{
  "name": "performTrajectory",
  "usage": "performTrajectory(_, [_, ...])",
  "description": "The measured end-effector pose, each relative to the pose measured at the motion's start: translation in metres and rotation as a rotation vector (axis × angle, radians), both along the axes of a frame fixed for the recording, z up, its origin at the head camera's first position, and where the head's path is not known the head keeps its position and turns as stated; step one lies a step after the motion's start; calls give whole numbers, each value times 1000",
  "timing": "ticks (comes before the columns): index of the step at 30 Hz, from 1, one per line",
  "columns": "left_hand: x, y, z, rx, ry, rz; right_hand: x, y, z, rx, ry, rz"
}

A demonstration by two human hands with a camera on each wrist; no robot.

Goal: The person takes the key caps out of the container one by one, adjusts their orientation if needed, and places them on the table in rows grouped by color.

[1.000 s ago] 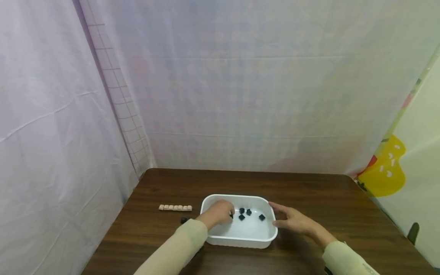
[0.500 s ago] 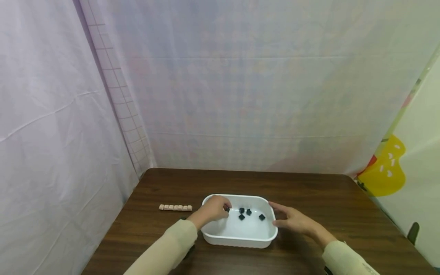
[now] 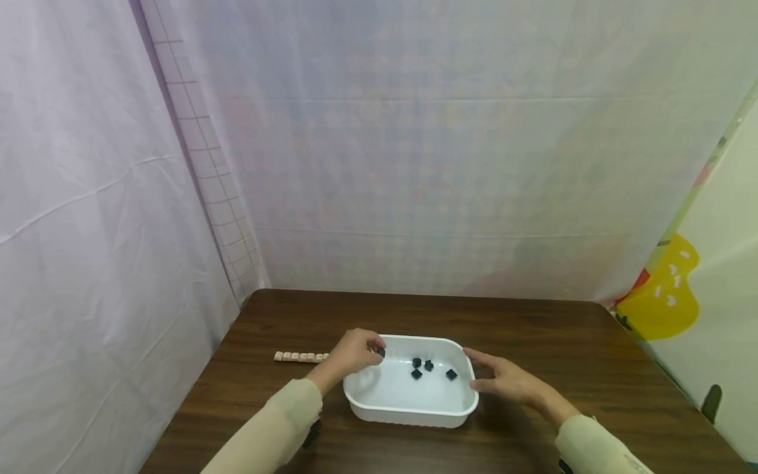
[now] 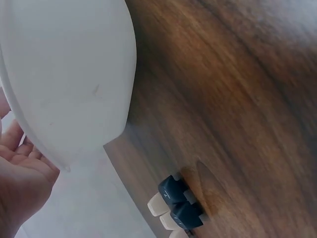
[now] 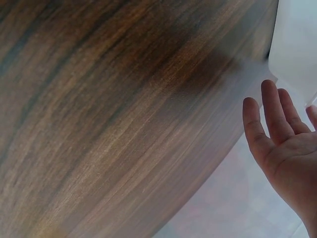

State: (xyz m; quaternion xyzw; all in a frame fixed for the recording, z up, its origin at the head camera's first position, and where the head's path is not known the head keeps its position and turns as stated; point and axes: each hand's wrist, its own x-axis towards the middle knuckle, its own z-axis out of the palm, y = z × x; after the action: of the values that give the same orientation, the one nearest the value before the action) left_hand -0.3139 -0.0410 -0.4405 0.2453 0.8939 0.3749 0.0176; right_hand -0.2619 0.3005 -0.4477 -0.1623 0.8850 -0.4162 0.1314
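A white rectangular tray (image 3: 414,417) stands on the brown wooden table. Inside it lie several black keycaps (image 3: 417,374), toward its back and right. Over the tray's back left corner, my left hand (image 3: 354,350) pinches a black keycap (image 3: 381,352) between thumb and fingers. In the left wrist view the tray wall hides part of that hand, and its fingertips cannot be seen. Against the tray's right rim rests my right hand (image 3: 506,378), thumb and fingers spread and fairly straight. The right wrist view shows the fingers extended beside the tray's outer wall (image 5: 297,49).
Left of the tray runs a row of beige keycaps (image 3: 295,357), partly covered by the left hand. Two dark keycaps (image 4: 173,189) sit beside the beige ones in the left wrist view. Pale curtains (image 3: 414,164) hang behind the wooden table (image 3: 533,322).
My left hand has lifted from the tray floor and moved left and back to the rim, with the black keycap in its fingers. The right hand has stayed at the tray's right side.
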Motion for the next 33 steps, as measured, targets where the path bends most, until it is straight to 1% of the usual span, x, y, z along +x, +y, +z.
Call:
performTrajectory(3, [1, -4, 0, 46, -19, 11, 1, 0, 1, 3, 0, -1])
performTrajectory(9, [1, -16, -1, 130, -23, 27, 2, -1, 2, 6, 10, -6])
performTrajectory(12, [1, -24, -1, 151, -28, 56, 2, -1, 1, 6, 9, -8])
performTrajectory(17, [0, -39, -2, 177, -42, 112, 2, 0, 1, 7, 16, 1])
performTrajectory(21, [1, -53, -5, 227, -67, 151, 1, 0, 0, 17, 30, 4])
performTrajectory(23, [1, -61, -7, 260, -82, 161, 1, 0, 0, 21, 36, 2])
performTrajectory(27, [2, -78, -12, 319, -107, 163, 1, -1, 1, 31, 40, -4])
performTrajectory(31, [5, -93, -17, 301, -80, 199, 2, -2, 2, 47, 44, -10])
performTrajectory(33, [6, -100, -20, 271, -62, 218, 2, -1, 2, 48, 42, -12])
